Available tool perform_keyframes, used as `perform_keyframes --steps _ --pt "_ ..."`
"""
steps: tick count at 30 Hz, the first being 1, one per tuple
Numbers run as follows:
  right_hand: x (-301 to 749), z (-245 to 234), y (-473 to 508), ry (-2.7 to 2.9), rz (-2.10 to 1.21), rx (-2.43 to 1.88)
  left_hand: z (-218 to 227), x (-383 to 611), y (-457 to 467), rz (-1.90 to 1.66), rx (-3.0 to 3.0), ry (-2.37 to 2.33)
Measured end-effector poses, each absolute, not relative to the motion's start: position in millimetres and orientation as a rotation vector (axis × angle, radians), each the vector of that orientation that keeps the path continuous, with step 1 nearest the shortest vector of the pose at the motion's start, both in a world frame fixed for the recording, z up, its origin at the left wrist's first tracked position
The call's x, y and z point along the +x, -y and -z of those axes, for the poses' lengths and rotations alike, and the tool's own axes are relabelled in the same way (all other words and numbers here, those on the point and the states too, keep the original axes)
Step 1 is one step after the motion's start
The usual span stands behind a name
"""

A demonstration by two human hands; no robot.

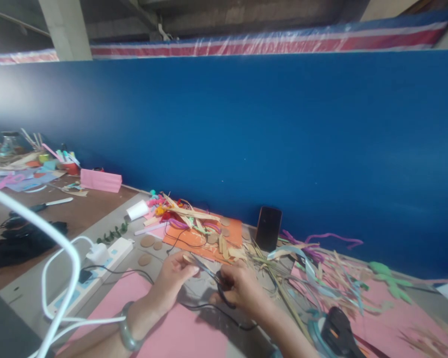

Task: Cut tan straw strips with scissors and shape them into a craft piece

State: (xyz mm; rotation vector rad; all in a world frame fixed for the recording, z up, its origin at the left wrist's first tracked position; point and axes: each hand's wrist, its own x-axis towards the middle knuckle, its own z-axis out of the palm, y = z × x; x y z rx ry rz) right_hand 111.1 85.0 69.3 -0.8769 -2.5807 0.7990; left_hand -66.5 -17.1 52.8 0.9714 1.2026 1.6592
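Note:
In my right hand (242, 286) is a pair of scissors (209, 272) with dark handles, my fingers wrapped in the loops and the blades pointing left. My left hand (171, 276), with a bangle (129, 330) at its wrist, is closed in a pinch on a small tan strip (188, 257). The blade tips reach close to the strip; whether they touch it I cannot tell. Below the hands lies pink paper (186, 335). Just beyond them an orange sheet (231, 238) bears tan scraps and coloured bits.
A phone (269, 228) leans on the blue partition (246, 124). On the left stand a power strip (112, 258) and a white cable (72, 253) looping close to the camera. Black gloves (26, 243) lie farther left. Shredded strips (336, 283) and a black-handled tool (338, 330) lie right.

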Motion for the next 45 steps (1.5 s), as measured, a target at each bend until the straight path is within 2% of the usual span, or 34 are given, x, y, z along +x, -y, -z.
perform_keyframes --steps 6,11,30,45 --pt "106.9 -77.9 -80.8 2.159 -1.305 -0.848 -52.0 -64.8 17.2 -1.555 0.966 -1.239" --pt "104.1 -81.3 -73.1 2.032 -1.509 -0.754 -51.2 -58.9 19.3 -1.391 1.003 -1.165" --pt "100.5 -69.4 -70.7 1.976 -1.535 -0.675 -45.0 -57.4 22.2 -1.034 1.137 -1.149" --pt "94.6 -73.2 -69.7 1.780 -1.559 -0.892 -59.7 -66.4 19.4 -1.365 1.157 -1.307"
